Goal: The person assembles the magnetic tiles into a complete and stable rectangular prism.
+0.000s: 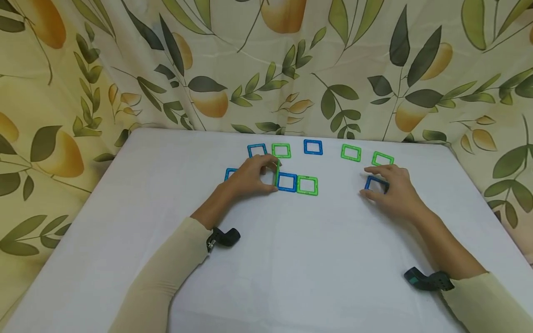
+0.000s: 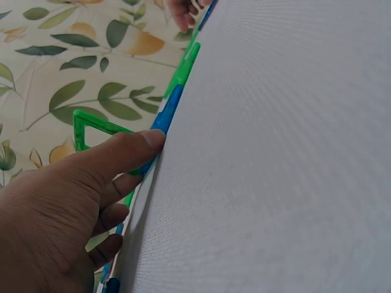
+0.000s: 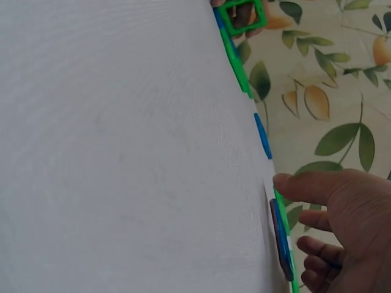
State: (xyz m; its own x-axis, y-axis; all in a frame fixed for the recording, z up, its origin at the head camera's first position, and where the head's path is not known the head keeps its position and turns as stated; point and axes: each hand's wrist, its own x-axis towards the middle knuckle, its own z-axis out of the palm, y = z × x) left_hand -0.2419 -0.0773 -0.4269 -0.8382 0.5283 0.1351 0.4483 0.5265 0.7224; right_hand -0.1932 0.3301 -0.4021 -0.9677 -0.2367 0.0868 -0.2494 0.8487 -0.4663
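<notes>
A cream curtain patterned with fruit and leaves (image 1: 300, 69) hangs behind a bench spread with white cloth (image 1: 266, 259). The left hand (image 1: 251, 175) pinches a green plastic square frame standing upright (image 1: 277, 173); the head view shows only its thin edge, the right wrist view its open face. Only the left wrist view shows the thumb clearly against the flat blue plastic square frame beside it (image 1: 287, 190). The right hand (image 1: 393, 187) has its fingers spread about another blue plastic frame (image 1: 368, 182); whether they touch it, I cannot tell. Two black wrist devices (image 1: 225, 237) show in the head view, which gives ten frames altogether: five green, five blue, one blue partly hidden by the left hand.
</notes>
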